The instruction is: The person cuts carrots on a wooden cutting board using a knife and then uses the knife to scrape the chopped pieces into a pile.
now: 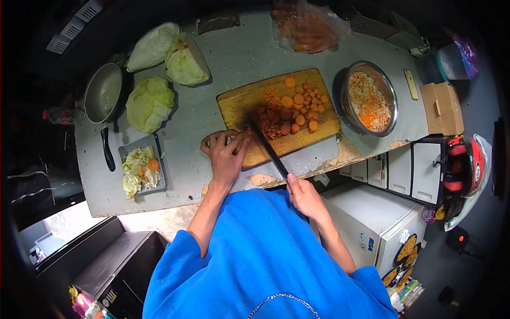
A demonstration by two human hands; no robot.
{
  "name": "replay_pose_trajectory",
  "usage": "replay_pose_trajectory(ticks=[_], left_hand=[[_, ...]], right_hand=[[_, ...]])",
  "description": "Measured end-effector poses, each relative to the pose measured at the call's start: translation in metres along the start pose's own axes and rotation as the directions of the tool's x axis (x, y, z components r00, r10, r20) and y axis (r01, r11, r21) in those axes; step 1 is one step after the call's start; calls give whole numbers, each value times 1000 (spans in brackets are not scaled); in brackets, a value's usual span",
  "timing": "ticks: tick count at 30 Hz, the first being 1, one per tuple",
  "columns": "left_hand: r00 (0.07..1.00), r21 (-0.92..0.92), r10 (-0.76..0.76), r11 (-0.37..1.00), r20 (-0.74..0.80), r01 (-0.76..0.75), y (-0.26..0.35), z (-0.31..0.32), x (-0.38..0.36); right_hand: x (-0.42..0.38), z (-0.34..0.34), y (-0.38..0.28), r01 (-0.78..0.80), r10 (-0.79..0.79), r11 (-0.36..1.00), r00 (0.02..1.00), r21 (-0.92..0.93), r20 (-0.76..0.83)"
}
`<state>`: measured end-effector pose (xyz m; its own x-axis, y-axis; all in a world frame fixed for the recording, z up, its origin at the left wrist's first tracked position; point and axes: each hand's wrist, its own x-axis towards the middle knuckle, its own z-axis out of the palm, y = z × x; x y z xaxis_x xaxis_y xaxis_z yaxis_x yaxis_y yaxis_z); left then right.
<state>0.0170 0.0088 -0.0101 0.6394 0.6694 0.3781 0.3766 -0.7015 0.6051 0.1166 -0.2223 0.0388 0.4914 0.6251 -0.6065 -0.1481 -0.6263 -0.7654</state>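
A yellow wooden cutting board (pixel 234 106) lies on the grey table, bearing round carrot slices (pixel 299 99) at the right and finely chopped carrot (pixel 271 130) near the middle. My right hand (pixel 304 196) is closed round the handle of a dark knife (pixel 271 150), whose blade reaches over the board towards the upper left. At the board's lower left corner is my left hand (pixel 227 149), fingers bent and bunched beside the blade. Small carrot bits show near its fingertips; whether it pinches any is too small to tell.
A steel bowl (pixel 393 114) of chopped vegetables stands right of the board. Cabbages (pixel 150 103), a pan (pixel 103 93) and a tray of scraps (pixel 162 181) are at the left. A bag of carrots (pixel 308 29) lies at the back. A cardboard box (pixel 442 109) is far right.
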Motion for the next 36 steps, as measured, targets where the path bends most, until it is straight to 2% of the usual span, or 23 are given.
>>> replay_pose_trajectory(ticks=[5,9,11,12,14,18,23,27,29,30,32,36], left_hand=[[999,72,34,997,-12,-34,-7,8,17],[999,-7,51,999,14,-51,-7,8,40],[976,-20,178,984,128,-177,-7,3,48],[975,-19,181,983,130,-180,-5,1,51],[955,-19,160,987,251,-160,-2,-1,54],[951,-85,138,989,277,-119,0,1,55],[960,-128,72,991,271,-38,11,1,59],[966,-168,126,982,225,-89,16,-7,60],[992,-227,9,974,127,20,19,-15,50],[992,-221,7,975,128,22,16,-15,39],[986,-45,-34,998,160,42,7,-12,10],[998,41,4,999,69,-7,11,-15,-6]], right_hand=[[-5,-13,-9,56,-57,998,992,-14,-111],[-11,-23,-13,51,-48,999,988,19,-145],[-16,-24,-21,-27,24,999,986,-17,-168],[-15,-24,-20,-26,23,1000,985,-14,-169],[-15,-23,-14,-9,6,1000,985,-16,-174],[-15,-18,-7,55,-46,997,984,46,-173],[-17,-15,-8,76,-70,997,981,30,-184],[-18,-20,-7,80,-75,997,978,16,-193],[-18,-21,-7,46,-42,999,979,15,-199],[-19,-20,-8,46,-42,999,980,18,-194],[-20,-19,-11,35,-38,999,982,-16,-183],[-20,-15,-3,28,-45,992,990,-121,-137]])
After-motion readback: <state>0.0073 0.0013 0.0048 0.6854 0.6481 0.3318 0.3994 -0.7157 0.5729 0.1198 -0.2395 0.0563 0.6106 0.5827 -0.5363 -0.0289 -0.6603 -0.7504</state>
